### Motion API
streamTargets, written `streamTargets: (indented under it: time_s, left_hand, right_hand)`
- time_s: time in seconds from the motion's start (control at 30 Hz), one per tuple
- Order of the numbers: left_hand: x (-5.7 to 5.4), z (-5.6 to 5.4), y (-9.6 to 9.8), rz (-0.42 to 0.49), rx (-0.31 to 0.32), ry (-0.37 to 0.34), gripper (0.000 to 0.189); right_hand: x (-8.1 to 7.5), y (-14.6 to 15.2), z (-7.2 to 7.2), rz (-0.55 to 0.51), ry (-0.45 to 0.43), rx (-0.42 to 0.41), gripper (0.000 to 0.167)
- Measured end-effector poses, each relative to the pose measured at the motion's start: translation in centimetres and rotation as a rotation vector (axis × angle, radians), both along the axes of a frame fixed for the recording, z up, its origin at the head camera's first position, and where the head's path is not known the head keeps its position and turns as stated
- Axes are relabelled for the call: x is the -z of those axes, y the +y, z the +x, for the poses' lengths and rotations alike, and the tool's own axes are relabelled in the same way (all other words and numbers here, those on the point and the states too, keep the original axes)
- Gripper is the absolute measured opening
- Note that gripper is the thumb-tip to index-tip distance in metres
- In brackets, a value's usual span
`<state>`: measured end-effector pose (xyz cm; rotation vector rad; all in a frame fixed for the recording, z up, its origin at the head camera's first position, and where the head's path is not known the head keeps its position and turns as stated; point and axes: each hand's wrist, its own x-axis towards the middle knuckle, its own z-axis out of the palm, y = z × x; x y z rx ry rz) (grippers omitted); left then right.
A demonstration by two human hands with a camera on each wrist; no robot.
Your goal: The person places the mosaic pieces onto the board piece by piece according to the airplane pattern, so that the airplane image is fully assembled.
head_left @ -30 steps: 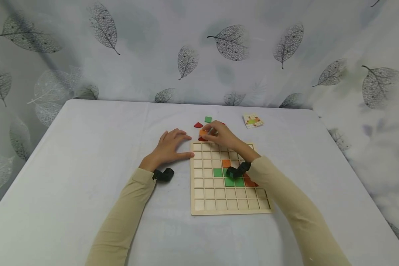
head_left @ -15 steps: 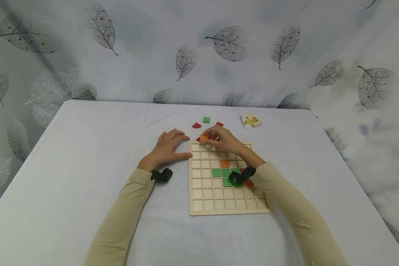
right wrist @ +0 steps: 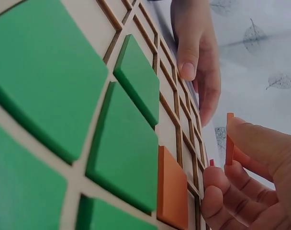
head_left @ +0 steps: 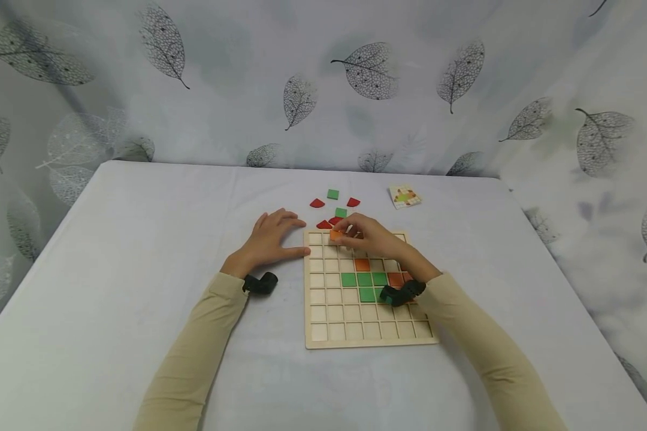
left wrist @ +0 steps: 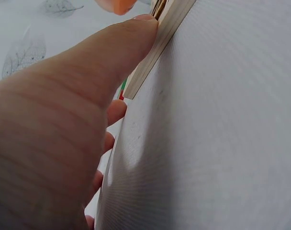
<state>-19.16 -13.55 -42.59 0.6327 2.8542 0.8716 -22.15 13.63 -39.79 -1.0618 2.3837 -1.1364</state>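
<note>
My right hand [head_left: 372, 236] pinches a small orange square tile [right wrist: 229, 141] between thumb and fingers, above the far left part of a wooden grid board [head_left: 372, 343]. In the right wrist view the tile stands on edge in the pinch. My left hand [head_left: 269, 239] lies spread on the cloth beside the board, its thumb touching the board's left edge. Several green tiles [head_left: 364, 279] sit in the middle cells. Another orange tile [head_left: 362, 265] is set just behind them, and more orange ones lie to their right, partly hidden by the right wrist.
Behind the board lie several red curved-edge pieces [head_left: 317, 203] and green square tiles [head_left: 332, 194]. A small pattern card [head_left: 405, 196] rests farther back on the right. White cloth [head_left: 140, 269] covers the table, with a leaf-print curtain [head_left: 221, 90] behind.
My right hand has drawn the orange tile back from the loose pieces to over the board's far edge, uncovering red and green pieces. My left hand keeps its place at the board.
</note>
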Motion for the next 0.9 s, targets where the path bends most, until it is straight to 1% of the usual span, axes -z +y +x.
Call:
streamTargets:
  time_s: [0.27,0.53,0.7,0.9]
  left_hand:
    - [0.2,0.0,0.0,-0.004,-0.010,-0.008,0.065]
    - [0.3,0.0,0.0,-0.002,-0.014,-0.006,0.065]
    - [0.2,0.0,0.1,0.011,-0.009,-0.008,0.065]
    - [0.0,0.1,0.1,0.010,-0.008,-0.013,0.065]
  right_hand:
    - [-0.1,0.8,0.6,0.014,-0.006,-0.040,0.030]
    - [-0.3,1.7,1.3,0.047,-0.047,-0.021,0.028]
    - [-0.5,2.3,1.9,0.040,-0.058,-0.038,0.026]
    - [-1.2,2.8,2.9,0.076,-0.110,-0.068,0.026]
